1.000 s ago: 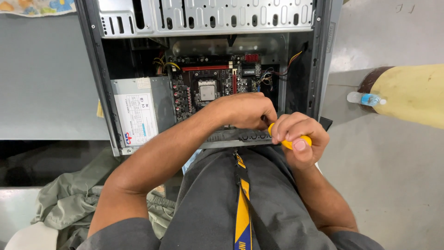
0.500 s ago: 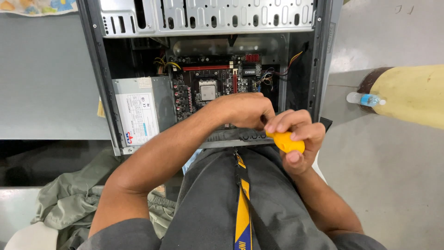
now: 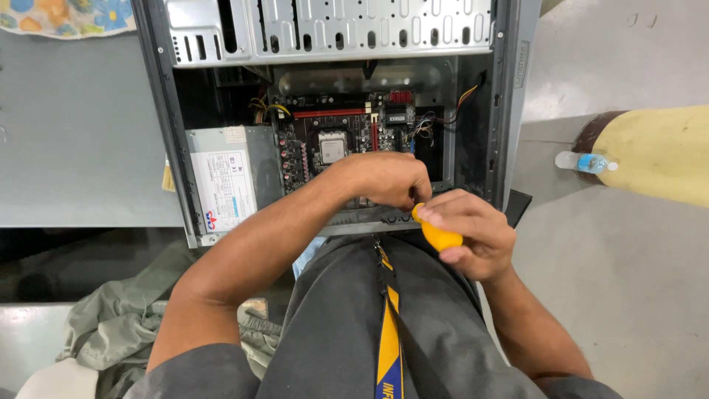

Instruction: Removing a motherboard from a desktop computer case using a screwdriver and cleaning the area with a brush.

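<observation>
Centre of the frame: right hand [image 3: 473, 233] clenched around the rounded yellow plastic screwdriver handle [image 3: 437, 233], fingers wrapped tight for turning force, shaft hidden behind the other hand. Just left of it, left hand [image 3: 388, 179] reaching over the lower edge of the open grey metal computer case [image 3: 509, 111], fingers curled down and pinched together at the spot where the screwdriver tip would sit, apparently to steady it; whether anything small sits between those fingers, impossible to tell. Both hands touching or nearly so, low against the case rim.

Case lying on its side, open face up, presumably for access from above. Inside, upper centre: dark motherboard with red slots and a square silver processor [image 3: 334, 150]. Left of that: boxy grey power supply with a white label [image 3: 225, 185]. Top of the frame: perforated silver drive bays [image 3: 332, 26]. Lower left: crumpled olive-green cloth [image 3: 111, 325] on the floor. Right edge: someone's pale yellow sleeve [image 3: 653, 151], with a small clear bottle with a blue cap [image 3: 583, 162] beside it. Bottom centre: blue-and-yellow lanyard [image 3: 388, 325] hanging over a grey shirt.
</observation>
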